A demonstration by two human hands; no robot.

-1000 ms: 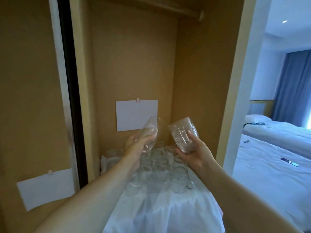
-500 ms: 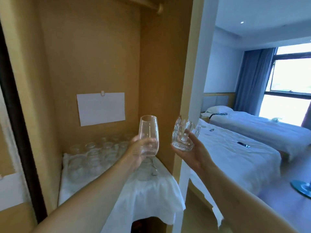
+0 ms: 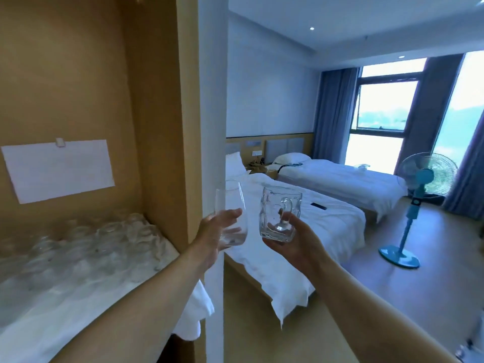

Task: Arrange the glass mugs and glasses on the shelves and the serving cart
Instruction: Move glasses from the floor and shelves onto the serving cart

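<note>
1. Left hand (image 3: 218, 235): fingers and thumb curled round the lower body of a clear stemless glass (image 3: 230, 213). Glass upright, mouth up, leaning slightly; held in the air in front of the white edge of the wardrobe side panel (image 3: 212, 100).
2. Right hand (image 3: 290, 239): palm up, fingers curled under and round the base of a clear glass mug (image 3: 280, 214). Mug upright, its handle turned toward the camera, one fingertip at the handle's lower end. Mug appears empty.
3. Glass and mug sit side by side, near each other, not touching. Both are clear of any surface, carried at about the same height.
4. Lower left: wardrobe shelf (image 3: 162, 260) covered with a white cloth (image 3: 193, 315) whose corner hangs over the front edge. Cluster of clear glassware (image 3: 104, 239) stands on the cloth; blurred, count and types not readable.
5. White paper sheet (image 3: 59, 170) clipped to the wardrobe's back wall, above the glassware.
6. Behind the hands: near bed (image 3: 314, 231) with white bedding, a dark flat object (image 3: 318, 206) lying on it; second bed (image 3: 348, 179) further back by the window (image 3: 379, 127).
7. Blue standing fan (image 3: 416, 195) on the floor to the right, near the blue curtains (image 3: 332, 113).
</note>
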